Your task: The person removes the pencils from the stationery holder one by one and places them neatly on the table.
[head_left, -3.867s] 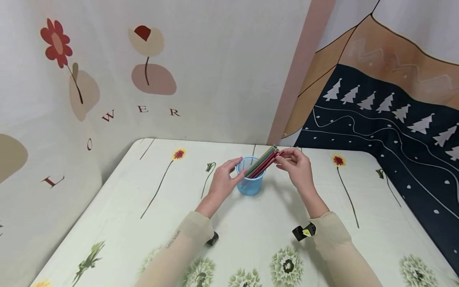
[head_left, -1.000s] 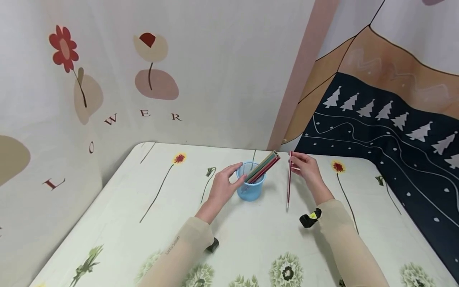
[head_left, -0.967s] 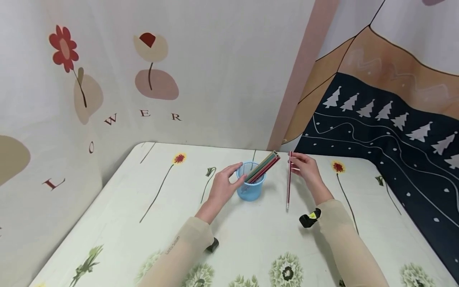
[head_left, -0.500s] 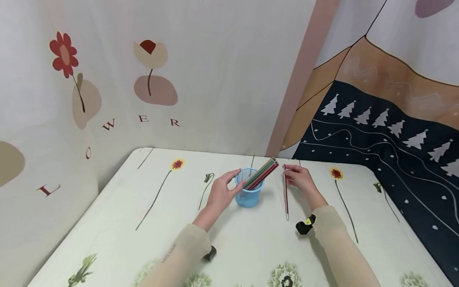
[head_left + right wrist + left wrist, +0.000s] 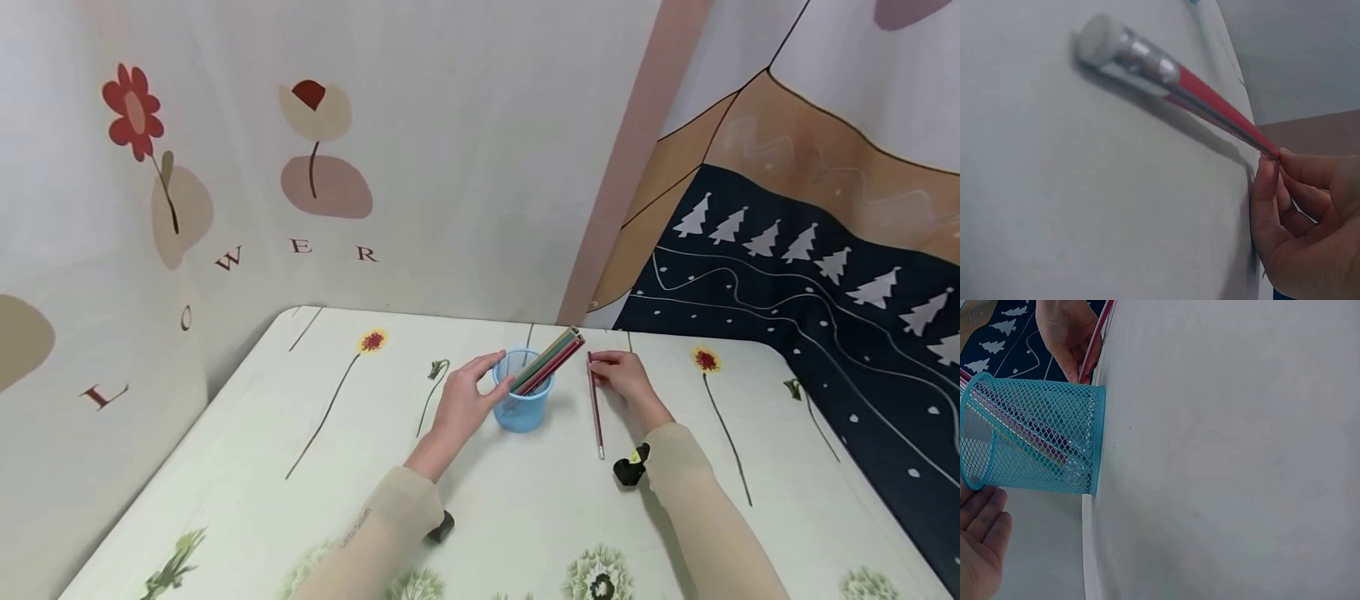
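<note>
A light-blue mesh pencil cup [image 5: 521, 414] stands upright on the table. A bundle of pencils [image 5: 546, 364], green, yellowish and dark red, leans to the right inside it. My left hand [image 5: 459, 402] holds the cup's left side near the rim, its thumb in front; in the left wrist view some of its fingers [image 5: 988, 519] lie by the mesh. To the right of the cup, my right hand [image 5: 626, 379] pinches the far end of a red pencil [image 5: 596, 414] between thumb and fingertips. The right wrist view shows the pencil's white eraser [image 5: 1099, 40] and silver ferrule, close to the tabletop.
A pale cloth printed with flowers covers the table [image 5: 480, 500]. Behind it hangs a white curtain [image 5: 450, 167], with a dark-blue tree-patterned cloth [image 5: 750, 308] at the right. Each wrist carries a small black camera [image 5: 628, 471].
My right hand has drawn a red pencil from the bundle, carried it to the right, then lowered it toward the tabletop. My left hand has stayed at the cup.
</note>
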`<control>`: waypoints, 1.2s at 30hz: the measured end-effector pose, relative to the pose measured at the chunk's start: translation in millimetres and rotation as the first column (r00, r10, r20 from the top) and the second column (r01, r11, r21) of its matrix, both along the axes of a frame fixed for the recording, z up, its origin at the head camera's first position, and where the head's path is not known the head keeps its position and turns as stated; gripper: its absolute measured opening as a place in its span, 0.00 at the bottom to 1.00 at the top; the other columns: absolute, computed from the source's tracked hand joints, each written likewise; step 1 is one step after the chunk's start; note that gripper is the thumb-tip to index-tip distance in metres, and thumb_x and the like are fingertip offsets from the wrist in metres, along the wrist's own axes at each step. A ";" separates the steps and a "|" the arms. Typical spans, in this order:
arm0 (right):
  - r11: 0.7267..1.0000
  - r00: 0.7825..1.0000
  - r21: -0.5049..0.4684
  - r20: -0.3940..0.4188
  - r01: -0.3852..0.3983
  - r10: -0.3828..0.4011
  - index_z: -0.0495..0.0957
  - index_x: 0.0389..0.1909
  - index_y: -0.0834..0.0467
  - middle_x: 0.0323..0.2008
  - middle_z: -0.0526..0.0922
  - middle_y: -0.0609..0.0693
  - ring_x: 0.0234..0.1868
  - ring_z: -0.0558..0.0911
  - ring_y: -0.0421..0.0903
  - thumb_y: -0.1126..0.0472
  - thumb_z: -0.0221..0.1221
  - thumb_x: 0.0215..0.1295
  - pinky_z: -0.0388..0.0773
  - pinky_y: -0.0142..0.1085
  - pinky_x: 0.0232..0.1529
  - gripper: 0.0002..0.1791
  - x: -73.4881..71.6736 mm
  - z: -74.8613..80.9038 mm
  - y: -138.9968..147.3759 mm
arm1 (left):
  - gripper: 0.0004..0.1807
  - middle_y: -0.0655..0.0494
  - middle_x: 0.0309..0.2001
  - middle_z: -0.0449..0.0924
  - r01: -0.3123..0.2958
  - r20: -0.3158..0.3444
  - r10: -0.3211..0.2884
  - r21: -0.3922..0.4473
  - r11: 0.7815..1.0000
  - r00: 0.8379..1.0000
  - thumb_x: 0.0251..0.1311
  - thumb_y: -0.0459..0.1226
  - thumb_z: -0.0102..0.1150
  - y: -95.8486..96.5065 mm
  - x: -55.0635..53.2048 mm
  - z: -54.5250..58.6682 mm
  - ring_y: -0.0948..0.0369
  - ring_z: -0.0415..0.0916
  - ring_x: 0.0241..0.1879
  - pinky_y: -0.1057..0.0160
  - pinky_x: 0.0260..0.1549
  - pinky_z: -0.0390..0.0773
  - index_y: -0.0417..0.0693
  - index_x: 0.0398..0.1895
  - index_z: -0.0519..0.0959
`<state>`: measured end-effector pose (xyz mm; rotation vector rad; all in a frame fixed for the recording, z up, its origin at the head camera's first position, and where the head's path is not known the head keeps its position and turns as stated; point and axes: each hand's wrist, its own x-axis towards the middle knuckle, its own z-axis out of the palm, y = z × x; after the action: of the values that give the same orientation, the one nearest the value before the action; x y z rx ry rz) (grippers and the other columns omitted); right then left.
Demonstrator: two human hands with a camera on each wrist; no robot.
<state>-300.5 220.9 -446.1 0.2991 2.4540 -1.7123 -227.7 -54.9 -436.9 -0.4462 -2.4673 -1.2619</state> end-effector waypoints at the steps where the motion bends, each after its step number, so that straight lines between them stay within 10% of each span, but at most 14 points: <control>1: 1.000 1.000 0.006 -0.004 0.003 -0.003 0.73 0.61 0.72 0.50 0.83 0.63 0.25 0.77 0.29 0.67 0.56 0.72 0.79 0.20 0.30 0.20 0.8 -0.2 0.3 | 0.25 0.49 0.62 0.80 0.003 -0.002 -0.003 -0.001 1.000 1.000 0.64 0.44 0.64 0.7 -0.1 0.2 0.52 0.79 0.61 0.53 0.61 0.79 0.47 0.63 0.77; 12: 0.982 1.000 0.186 0.015 0.022 -0.026 0.77 0.59 0.66 0.54 0.81 0.62 0.36 0.79 0.36 0.64 0.57 0.72 0.79 0.20 0.35 0.18 0.8 7.1 -1.8 | 0.26 0.49 0.62 0.80 0.012 -0.012 -0.012 0.002 1.000 1.000 0.64 0.44 0.65 3.6 -5.4 6.3 0.52 0.79 0.62 0.52 0.61 0.79 0.46 0.63 0.77; 36: 0.977 0.999 0.206 -0.007 0.048 -0.048 0.79 0.55 0.64 0.42 0.82 0.55 0.31 0.79 0.36 0.63 0.62 0.67 0.79 0.21 0.33 0.17 -1.1 -2.3 -5.5 | 0.26 0.48 0.61 0.81 -0.004 0.012 0.004 -0.006 1.000 1.000 0.63 0.44 0.66 0.8 -4.6 2.5 0.51 0.79 0.61 0.52 0.61 0.79 0.46 0.63 0.78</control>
<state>-301.7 215.4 -448.3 0.3816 2.6501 -1.4764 -232.4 -54.1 -434.4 -0.4362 -2.4815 -1.2602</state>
